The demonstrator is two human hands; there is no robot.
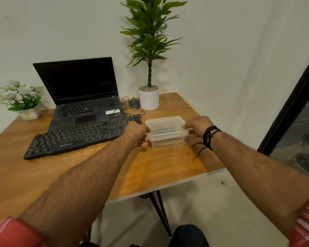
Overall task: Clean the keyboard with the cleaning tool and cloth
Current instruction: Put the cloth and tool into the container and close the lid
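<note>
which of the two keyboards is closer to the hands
The separate black keyboard lying in front of the laptop; its right end sits just beside the left hand. The laptop's built-in keyboard lies farther back.

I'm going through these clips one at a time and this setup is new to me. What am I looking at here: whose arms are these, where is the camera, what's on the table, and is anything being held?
There is no machine: a person works with bare hands, and the single picture comes from a wide-angle camera on their head, looking forward and down. That is why both forearms reach in from the bottom.

On the wooden table lie a black keyboard, an open laptop with a dark screen behind it, a mouse, a tall potted plant and a small flower pot.

The left hand and the right hand grip opposite sides of a clear plastic container with its lid on. Something dark and something tan show through it, too unclear to name. The keyboard is not being touched.
</note>
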